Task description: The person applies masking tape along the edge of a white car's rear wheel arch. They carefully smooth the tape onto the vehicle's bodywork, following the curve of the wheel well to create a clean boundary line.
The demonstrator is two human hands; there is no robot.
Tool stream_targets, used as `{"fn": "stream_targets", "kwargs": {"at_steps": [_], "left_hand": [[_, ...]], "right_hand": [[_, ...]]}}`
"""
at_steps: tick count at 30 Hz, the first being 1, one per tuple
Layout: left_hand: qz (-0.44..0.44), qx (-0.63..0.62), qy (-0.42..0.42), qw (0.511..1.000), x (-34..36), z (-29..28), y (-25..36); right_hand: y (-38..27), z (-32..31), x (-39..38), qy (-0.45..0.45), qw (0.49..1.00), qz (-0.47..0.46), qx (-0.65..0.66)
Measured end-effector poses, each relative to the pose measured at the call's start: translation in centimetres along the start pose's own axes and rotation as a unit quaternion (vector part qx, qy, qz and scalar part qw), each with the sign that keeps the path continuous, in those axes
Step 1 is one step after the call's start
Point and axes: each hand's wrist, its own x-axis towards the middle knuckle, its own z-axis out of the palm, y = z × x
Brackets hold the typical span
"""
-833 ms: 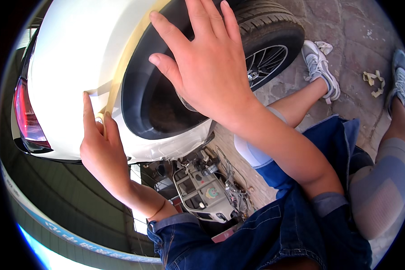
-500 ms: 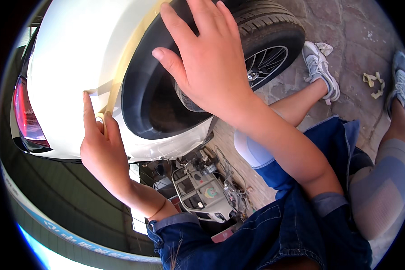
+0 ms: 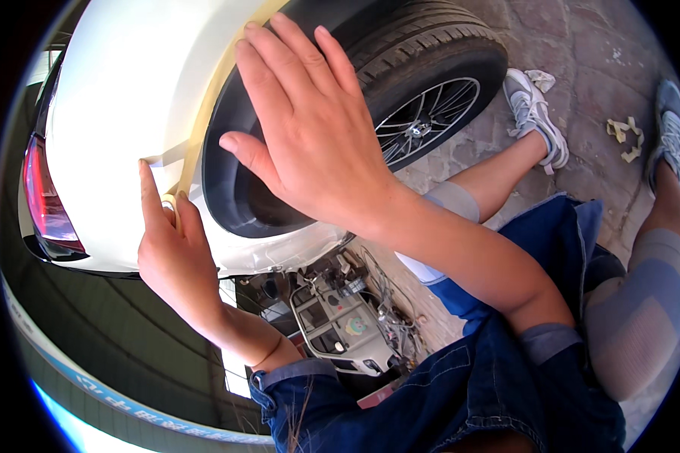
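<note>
A strip of pale yellow masking tape [image 3: 202, 123] runs down the white car body panel [image 3: 117, 98] along the edge of the black wheel arch trim [image 3: 223, 162]. My left hand [image 3: 175, 245] grips a small roll of masking tape [image 3: 172, 205] at the strip's lower end, mostly hidden by the thumb and fingers. Its index finger points up, the tip on the white panel. Open, with fingers stretched out, my right hand [image 3: 313, 143] lies over the arch trim. Its fingertips reach the tape's edge; whether they press on it I cannot tell.
Right of the arch is the car's wheel [image 3: 423, 124], with a red tail light [image 3: 47, 192] at far left. My legs and grey shoes [image 3: 535, 121] rest on stone paving. Torn tape scraps [image 3: 627, 138] lie between the shoes. A small white vehicle [image 3: 347, 321] stands farther back.
My right hand has slid down and left along the arch trim, uncovering more of the wheel. My left hand and the tape roll have hardly moved.
</note>
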Motion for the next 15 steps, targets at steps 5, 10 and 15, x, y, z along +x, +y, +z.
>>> {"fn": "stream_targets", "kwargs": {"at_steps": [5,10,15], "left_hand": [[-0.005,0.013,0.003,1.000,0.1,0.2,0.3],[0.034,0.013,0.039,0.999,0.4,0.7,-0.3],[0.003,0.007,0.033,0.999,-0.1,0.6,-0.4]], "right_hand": [[4.6,-2.0,2.9,0.065,0.997,-0.050,-0.011],[6.6,-3.9,8.4,-0.044,0.992,0.059,0.105],[7.0,-4.4,10.4,-0.141,0.990,-0.010,0.014]]}}
